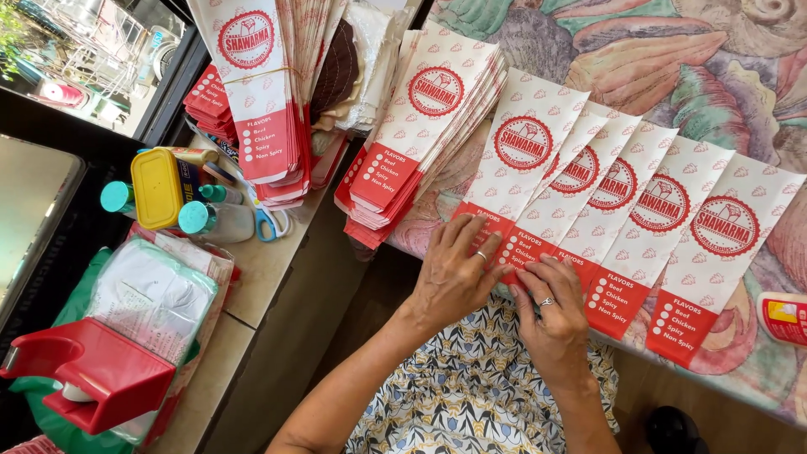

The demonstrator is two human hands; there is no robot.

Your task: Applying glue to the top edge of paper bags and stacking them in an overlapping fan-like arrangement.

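Paper sleeves, white with red round emblem and red bottom band [580, 202], lie fanned in overlapping row on patterned tablecloth [714, 67]. Left hand [454, 273] flat on leftmost, fingers spread, gripping nothing; right hand [551, 315] presses next red band. Looks like mid-layout; next sleeve probably from stack [420, 126] alongside, needs even overlap.

You are probably in the back corner of a small food shop: stacks of printed red-and-white paper food sleeves [424, 126] cover a table with a patterned cloth [672, 59]. Beside you a side counter [269, 261] holds glue bottles [214, 219], scissors [271, 225] and a red tape dispenser [92, 374].
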